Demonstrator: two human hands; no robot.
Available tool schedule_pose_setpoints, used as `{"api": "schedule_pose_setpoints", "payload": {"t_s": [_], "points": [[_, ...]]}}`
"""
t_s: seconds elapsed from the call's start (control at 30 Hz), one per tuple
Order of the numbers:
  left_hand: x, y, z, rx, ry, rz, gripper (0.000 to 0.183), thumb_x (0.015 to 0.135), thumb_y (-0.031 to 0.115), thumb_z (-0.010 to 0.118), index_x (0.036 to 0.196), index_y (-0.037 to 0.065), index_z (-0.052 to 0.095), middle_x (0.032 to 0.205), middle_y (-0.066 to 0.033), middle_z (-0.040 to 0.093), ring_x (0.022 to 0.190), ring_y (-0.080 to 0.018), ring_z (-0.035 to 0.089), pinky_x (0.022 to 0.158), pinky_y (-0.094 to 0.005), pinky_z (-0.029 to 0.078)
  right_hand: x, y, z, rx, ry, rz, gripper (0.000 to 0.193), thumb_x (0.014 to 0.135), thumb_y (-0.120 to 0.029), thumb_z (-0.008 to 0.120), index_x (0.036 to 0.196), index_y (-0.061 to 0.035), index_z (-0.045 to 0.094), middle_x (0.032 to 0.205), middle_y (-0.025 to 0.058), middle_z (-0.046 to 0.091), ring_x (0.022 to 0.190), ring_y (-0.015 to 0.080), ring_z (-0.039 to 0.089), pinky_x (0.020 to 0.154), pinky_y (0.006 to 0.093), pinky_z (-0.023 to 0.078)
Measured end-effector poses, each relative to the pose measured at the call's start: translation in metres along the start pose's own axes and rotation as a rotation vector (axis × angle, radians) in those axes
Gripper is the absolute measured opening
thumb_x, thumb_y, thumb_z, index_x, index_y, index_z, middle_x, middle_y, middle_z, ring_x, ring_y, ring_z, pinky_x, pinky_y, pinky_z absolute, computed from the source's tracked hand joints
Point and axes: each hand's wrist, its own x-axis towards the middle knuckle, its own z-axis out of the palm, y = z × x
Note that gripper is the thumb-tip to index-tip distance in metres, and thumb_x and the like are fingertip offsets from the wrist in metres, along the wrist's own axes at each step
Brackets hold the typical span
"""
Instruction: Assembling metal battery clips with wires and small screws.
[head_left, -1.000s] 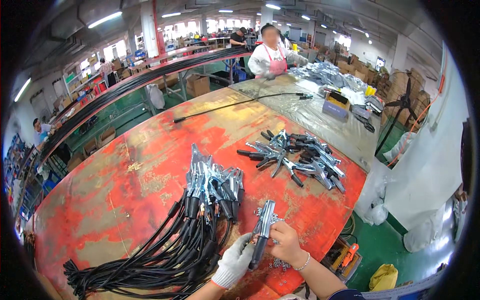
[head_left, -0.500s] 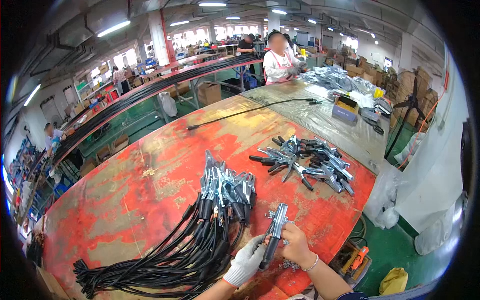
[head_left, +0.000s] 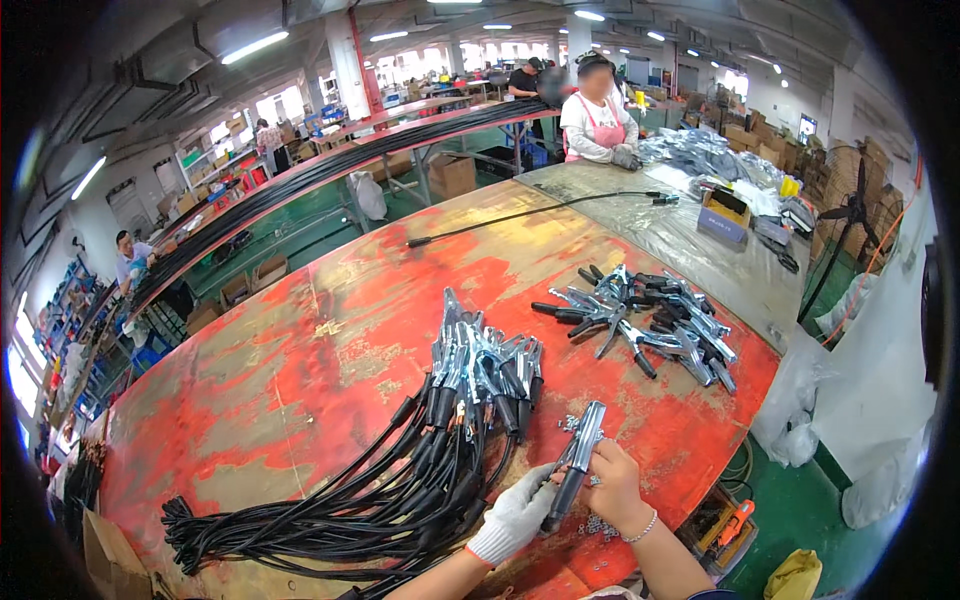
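A silver metal spring clamp with black handle sleeves (head_left: 584, 441) is held in front of me, jaws pointing away. My left hand (head_left: 514, 517), in a white knit glove, closes around its black handle end. My bare right hand (head_left: 616, 488), with a bracelet at the wrist, grips the clamp from the right side. What my fingertips do behind it is hidden. Small metal nuts (head_left: 601, 527) lie scattered beside and beneath my right hand. Left of my hands rests a bundle of black cables (head_left: 350, 520), with several silver clamps (head_left: 474, 365) at its far end.
Loose clamps (head_left: 655, 325) lie heaped on the worn red table (head_left: 240, 430), to the right. A single black cable (head_left: 530, 215) stretches across the far side. Beyond stand a co-worker (head_left: 597, 120), an open box (head_left: 722, 214) and a fan (head_left: 855, 210).
The whole view has shifted, so the scene sits farther right in the picture. Both hands keep hold of the clamp. The co-worker's hands across the table are lower now.
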Motion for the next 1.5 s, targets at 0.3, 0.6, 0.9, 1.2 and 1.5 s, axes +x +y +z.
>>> {"api": "schedule_pose_setpoints", "payload": {"t_s": [0.3, 0.6, 0.9, 1.2, 1.5], "points": [[0.003, -0.007, -0.004, 0.240, 0.121, 0.231, 0.035, 0.095, 0.017, 0.051, 0.126, 0.000, 0.054, 0.085, -0.0135, 0.065, 0.076, -0.0162, 0.064, 0.070, -0.0318, 0.052, 0.004, 0.001, -0.001, 0.125, -0.028, -0.024, 0.023, 0.066, -0.007, 0.081, 0.087, -0.0096, 0.073, 0.084, 0.0085, 0.064, 0.077, 0.0251, 0.061, 0.069, 0.0355, 0.050], [-0.011, 0.016, 0.003, 0.341, 0.141, 0.200, 0.035, 0.095, 0.009, 0.050, 0.128, -0.002, 0.051, 0.089, -0.0100, 0.065, 0.078, -0.0141, 0.061, 0.071, -0.0286, 0.050, 0.004, -0.003, 0.000, 0.110, 0.039, -0.086, 0.023, 0.064, -0.006, 0.084, 0.085, -0.0068, 0.074, 0.084, 0.0087, 0.060, 0.073, 0.0228, 0.060, 0.062, 0.0313, 0.048], [-0.005, 0.015, 0.003, 0.343, 0.151, 0.262, 0.033, 0.095, 0.015, 0.051, 0.126, 0.004, 0.054, 0.081, -0.0159, 0.066, 0.073, -0.0230, 0.069, 0.066, -0.0345, 0.053, 0.007, -0.005, 0.000, 0.095, 0.053, -0.059, 0.022, 0.067, -0.013, 0.083, 0.087, -0.0104, 0.073, 0.074, 0.0054, 0.060, 0.066, 0.0247, 0.057, 0.056, 0.0348, 0.044], [-0.007, 0.005, 0.000, 0.361, 0.187, 0.318, 0.035, 0.096, 0.018, 0.052, 0.127, 0.003, 0.053, 0.082, -0.0164, 0.067, 0.074, -0.0180, 0.068, 0.067, -0.0327, 0.053, -0.002, -0.007, -0.001, 0.016, 0.033, -0.063, 0.022, 0.064, -0.013, 0.084, 0.082, -0.0094, 0.073, 0.076, 0.0076, 0.059, 0.064, 0.0250, 0.056, 0.055, 0.0362, 0.044], [-0.007, 0.009, -0.002, 0.470, 0.203, 0.317, 0.037, 0.096, 0.021, 0.051, 0.127, 0.002, 0.053, 0.088, -0.0200, 0.067, 0.079, -0.0253, 0.069, 0.071, -0.0355, 0.052, -0.003, -0.013, 0.004, 0.011, 0.054, 0.039, 0.019, 0.068, -0.017, 0.082, 0.085, -0.0116, 0.074, 0.069, 0.0049, 0.053, 0.059, 0.0228, 0.052, 0.052, 0.0351, 0.042]]}}
